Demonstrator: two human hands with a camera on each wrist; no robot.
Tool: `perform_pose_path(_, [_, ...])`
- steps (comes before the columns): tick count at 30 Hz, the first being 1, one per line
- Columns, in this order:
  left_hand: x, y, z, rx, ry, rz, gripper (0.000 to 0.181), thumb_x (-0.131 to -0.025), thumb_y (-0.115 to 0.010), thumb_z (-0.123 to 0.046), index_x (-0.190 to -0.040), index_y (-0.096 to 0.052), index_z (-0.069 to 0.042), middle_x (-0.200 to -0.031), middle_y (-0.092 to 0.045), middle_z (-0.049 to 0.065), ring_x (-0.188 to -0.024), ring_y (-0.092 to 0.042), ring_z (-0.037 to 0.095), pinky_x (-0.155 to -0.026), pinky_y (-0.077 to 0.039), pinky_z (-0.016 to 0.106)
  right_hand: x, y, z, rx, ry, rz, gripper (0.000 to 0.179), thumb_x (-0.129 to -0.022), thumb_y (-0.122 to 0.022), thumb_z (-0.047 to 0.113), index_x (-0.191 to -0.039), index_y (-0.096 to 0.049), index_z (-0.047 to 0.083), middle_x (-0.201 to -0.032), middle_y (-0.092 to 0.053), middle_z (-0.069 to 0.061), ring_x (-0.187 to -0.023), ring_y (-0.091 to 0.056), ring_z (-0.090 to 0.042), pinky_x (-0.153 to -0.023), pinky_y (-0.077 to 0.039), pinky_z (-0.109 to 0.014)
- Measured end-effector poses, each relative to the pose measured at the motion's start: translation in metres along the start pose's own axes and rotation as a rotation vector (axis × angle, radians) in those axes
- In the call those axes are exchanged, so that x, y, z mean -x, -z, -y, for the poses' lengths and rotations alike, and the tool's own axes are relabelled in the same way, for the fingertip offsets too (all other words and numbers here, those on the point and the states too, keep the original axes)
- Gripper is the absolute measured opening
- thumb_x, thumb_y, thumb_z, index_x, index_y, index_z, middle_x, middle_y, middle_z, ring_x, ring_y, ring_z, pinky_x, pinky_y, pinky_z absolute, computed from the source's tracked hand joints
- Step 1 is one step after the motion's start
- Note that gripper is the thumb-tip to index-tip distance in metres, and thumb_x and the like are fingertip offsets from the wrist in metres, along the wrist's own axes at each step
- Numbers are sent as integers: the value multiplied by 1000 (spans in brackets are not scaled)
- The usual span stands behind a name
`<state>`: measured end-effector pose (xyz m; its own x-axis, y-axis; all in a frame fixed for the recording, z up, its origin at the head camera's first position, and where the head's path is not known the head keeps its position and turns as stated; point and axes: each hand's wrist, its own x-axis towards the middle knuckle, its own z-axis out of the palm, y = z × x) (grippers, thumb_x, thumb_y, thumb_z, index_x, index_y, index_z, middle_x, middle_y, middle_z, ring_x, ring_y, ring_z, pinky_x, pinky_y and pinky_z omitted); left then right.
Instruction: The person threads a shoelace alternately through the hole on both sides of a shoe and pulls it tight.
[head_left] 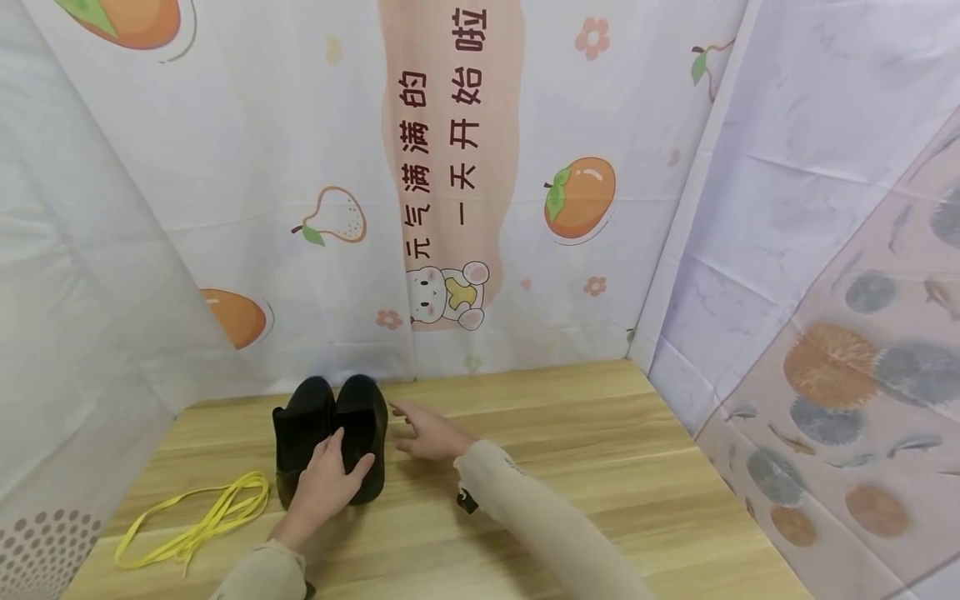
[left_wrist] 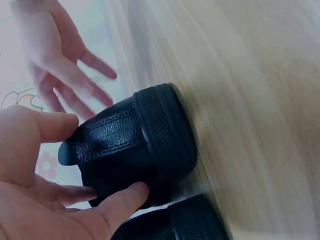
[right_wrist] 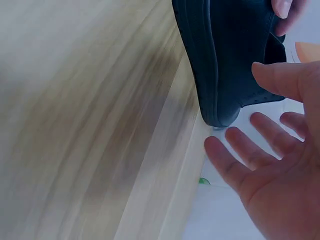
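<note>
Black leather-look shoes (head_left: 309, 393) stand side by side at the left hand (head_left: 326, 483), whose fingers spread loosely against the right-hand one. Just right of that shoe I see the right hand (head_left: 431, 433), held wide. Beyond both hands, maroon lettering (head_left: 468, 83) on the curtain (head_left: 637, 100) reads 元气满满的一天开始啦. Yellow laces (head_left: 182, 546) lie left of the left hand. I've open tabletop (head_left: 592, 467) rightward of the right hand, out to its slanting edge.
</note>
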<state>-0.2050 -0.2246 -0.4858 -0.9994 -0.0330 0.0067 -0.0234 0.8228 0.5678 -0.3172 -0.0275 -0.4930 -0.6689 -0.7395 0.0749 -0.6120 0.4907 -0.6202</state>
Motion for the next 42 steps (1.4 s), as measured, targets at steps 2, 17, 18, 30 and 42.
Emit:
perform_pose_path(2, [2, 1, 1, -5, 8, -4, 83, -102, -59, -39, -154, -21, 13, -150, -26, 44, -132, -35, 61, -97, -35, 75, -7, -4, 4, 13, 19, -14, 74, -98, -69, 12, -159, -28, 7, -157, -40, -15, -139, -46, -27, -109, -41, -32])
perform_pose_path(17, [2, -4, -2, 45, -97, 28, 79, -101, -63, -36, -155, -26, 8, -150, -36, 38, -105, -63, 42, -91, -47, 64, -6, 2, 1, 75, 9, -11, 82, -93, -73, 6, -161, -27, 9, -164, -28, -12, -149, -29, -23, -116, -31, -36])
perform_pose_path(18, [2, -4, -2, 56, -104, 39, 79, -101, -63, -35, -155, -25, 7, -151, -35, 37, -110, -61, 45, -93, -46, 64, -5, 4, 0, 82, 12, -10, 82, -92, -74, 5, -160, -27, 8, -164, -29, -12, -149, -29, -23, -116, -31, -36])
perform_pose_path(30, [-7, -9, -6, 180, -157, 100, 79, -97, -68, -25, -157, -26, 2, -155, -35, 30, -138, -40, 47, -104, -39, 63, 9, 21, -15, 161, -27, -24, 72, -91, -74, 3, -155, -41, 9, -155, -44, -10, -143, -40, -23, -113, -36, -34])
perform_pose_path(42, [-24, -16, -18, 219, -170, 159, 77, -94, -69, -19, -157, -29, 3, -154, -38, 28, -140, -39, 43, -108, -37, 59, 35, 39, -40, 128, -65, -45, 46, -94, -71, 3, -138, -61, 9, -137, -55, -11, -121, -59, -22, -101, -47, -32])
